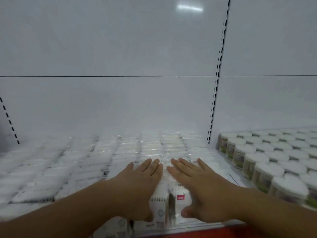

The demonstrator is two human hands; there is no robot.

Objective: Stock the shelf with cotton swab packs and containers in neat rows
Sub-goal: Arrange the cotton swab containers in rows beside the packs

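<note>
Rows of clear-wrapped cotton swab packs (96, 157) cover the white shelf (228, 170) from the left to the middle. My left hand (137, 184) and my right hand (197, 182) lie flat, fingers spread, on top of the row of packs at the front centre. Between them stand upright packs; one carries a pink label (180, 197). My thumbs hang down over the front of these packs. Neither hand is closed around a pack. Round cotton swab containers (260, 162) with white lids stand in rows on the right.
A slotted upright (216, 93) divides the white back panel between the packs and the containers. A second slotted strip (9, 121) runs at the far left. A narrow bare strip of shelf lies between packs and containers. The shelf's front lip (197, 228) has a red edge below it.
</note>
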